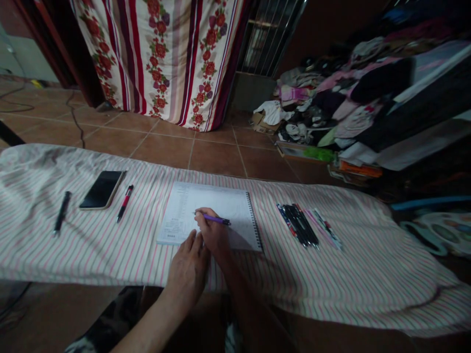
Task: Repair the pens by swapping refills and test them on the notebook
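A purple pen [216,218] is pinched in the fingers of my right hand [213,235], its tip at the page of a spiral notebook [235,206]. The notebook lies flat, its wire binding on the right and printed text along its left side. My left hand [189,262] rests on the notebook's near edge with fingers stretched forward, beside my right hand; it holds nothing visible. Whether the pen tip touches the paper I cannot tell.
A striped cloth [353,274] covers the table. To the left lie a phone [102,189], a red and black pen [125,203] and a black pen [62,213]. Several pens [300,224] lie bunched on the right. Beyond stand a floral curtain [160,59] and piled clothes [331,93].
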`<action>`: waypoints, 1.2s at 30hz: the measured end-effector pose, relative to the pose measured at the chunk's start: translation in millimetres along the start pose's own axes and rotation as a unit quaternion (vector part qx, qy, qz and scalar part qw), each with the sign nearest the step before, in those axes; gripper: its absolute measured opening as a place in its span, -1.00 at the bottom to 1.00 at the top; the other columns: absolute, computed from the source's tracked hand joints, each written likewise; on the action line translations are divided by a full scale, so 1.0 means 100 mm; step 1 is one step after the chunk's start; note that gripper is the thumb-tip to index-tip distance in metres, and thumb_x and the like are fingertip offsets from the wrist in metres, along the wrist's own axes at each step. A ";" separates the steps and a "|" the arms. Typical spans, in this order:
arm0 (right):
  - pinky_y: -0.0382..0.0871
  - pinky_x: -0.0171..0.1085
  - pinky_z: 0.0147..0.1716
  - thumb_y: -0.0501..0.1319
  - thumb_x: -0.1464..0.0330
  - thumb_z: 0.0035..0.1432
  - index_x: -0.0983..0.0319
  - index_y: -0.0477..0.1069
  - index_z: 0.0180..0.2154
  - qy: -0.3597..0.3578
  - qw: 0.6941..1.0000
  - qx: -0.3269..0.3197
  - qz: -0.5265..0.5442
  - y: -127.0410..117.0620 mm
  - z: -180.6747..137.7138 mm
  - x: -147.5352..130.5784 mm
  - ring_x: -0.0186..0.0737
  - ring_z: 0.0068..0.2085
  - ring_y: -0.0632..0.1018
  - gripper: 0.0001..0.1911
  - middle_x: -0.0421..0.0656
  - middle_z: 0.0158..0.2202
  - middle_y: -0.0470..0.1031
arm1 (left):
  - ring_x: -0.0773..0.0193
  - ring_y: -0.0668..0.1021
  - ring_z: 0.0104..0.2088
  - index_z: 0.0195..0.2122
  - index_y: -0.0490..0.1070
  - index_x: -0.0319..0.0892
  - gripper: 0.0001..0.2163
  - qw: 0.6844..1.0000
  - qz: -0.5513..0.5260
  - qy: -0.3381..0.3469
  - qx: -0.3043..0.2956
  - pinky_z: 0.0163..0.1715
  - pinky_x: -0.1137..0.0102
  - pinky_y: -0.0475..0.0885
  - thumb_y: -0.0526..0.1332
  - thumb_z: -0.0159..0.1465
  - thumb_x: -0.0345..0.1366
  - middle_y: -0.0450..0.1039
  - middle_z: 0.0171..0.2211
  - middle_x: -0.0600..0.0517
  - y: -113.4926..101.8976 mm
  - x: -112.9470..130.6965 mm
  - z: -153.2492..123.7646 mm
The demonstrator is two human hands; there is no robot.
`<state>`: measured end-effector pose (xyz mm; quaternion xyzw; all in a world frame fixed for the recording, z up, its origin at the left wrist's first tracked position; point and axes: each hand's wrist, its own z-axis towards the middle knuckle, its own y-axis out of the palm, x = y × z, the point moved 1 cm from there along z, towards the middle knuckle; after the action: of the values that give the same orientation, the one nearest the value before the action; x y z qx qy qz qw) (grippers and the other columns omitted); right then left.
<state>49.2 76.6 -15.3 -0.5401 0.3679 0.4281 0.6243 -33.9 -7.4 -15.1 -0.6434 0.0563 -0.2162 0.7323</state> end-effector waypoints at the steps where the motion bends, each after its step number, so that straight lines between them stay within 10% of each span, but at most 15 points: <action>1: 0.44 -0.29 -0.30 0.06 0.22 0.12 0.21 0.44 -0.28 0.005 1.000 0.001 0.005 0.01 0.02 0.01 -0.22 -0.31 0.58 -0.74 -0.14 -0.38 0.58 | 0.01 0.33 0.17 0.14 0.27 -0.24 -0.59 1.000 0.006 -0.004 -0.003 0.05 0.16 0.38 0.00 0.25 -0.50 0.35 0.11 -0.18 0.00 0.01 0.00; 24: 0.26 -0.39 -0.60 0.15 0.23 0.04 0.20 0.52 -0.45 0.042 0.995 0.014 -0.090 0.17 0.24 0.13 -0.30 -0.59 0.48 -0.76 -0.21 -0.63 0.50 | -0.02 0.34 0.15 0.14 0.28 -0.22 -0.59 1.000 -0.030 0.004 0.003 0.02 0.12 0.40 0.03 0.25 -0.46 0.35 0.11 -0.18 0.06 -0.02 0.01; 31: 0.45 -0.30 -0.21 0.06 0.23 0.15 0.23 0.50 -0.23 -0.069 0.991 0.111 -0.030 0.15 0.26 0.27 -0.24 -0.24 0.55 -0.69 -0.07 -0.24 0.57 | -0.07 0.37 0.13 0.12 0.30 -0.27 -0.60 1.000 -0.023 -0.001 -0.009 0.01 0.13 0.40 0.02 0.25 -0.48 0.38 0.08 -0.19 -0.03 0.02 0.03; 36: 0.47 -0.32 -0.33 0.09 0.20 0.12 0.22 0.47 -0.24 -0.015 0.997 0.078 -0.004 0.17 0.26 0.26 -0.25 -0.32 0.56 -0.70 -0.11 -0.27 0.58 | -0.05 0.35 0.15 0.15 0.26 -0.27 -0.59 1.000 -0.022 -0.003 -0.022 0.03 0.12 0.38 0.02 0.26 -0.47 0.35 0.11 -0.20 -0.01 0.00 0.02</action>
<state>42.8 106.6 -42.1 -0.4849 0.3880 0.4038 0.6718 -33.0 -5.6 -13.2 -0.6612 0.0449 -0.2293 0.7129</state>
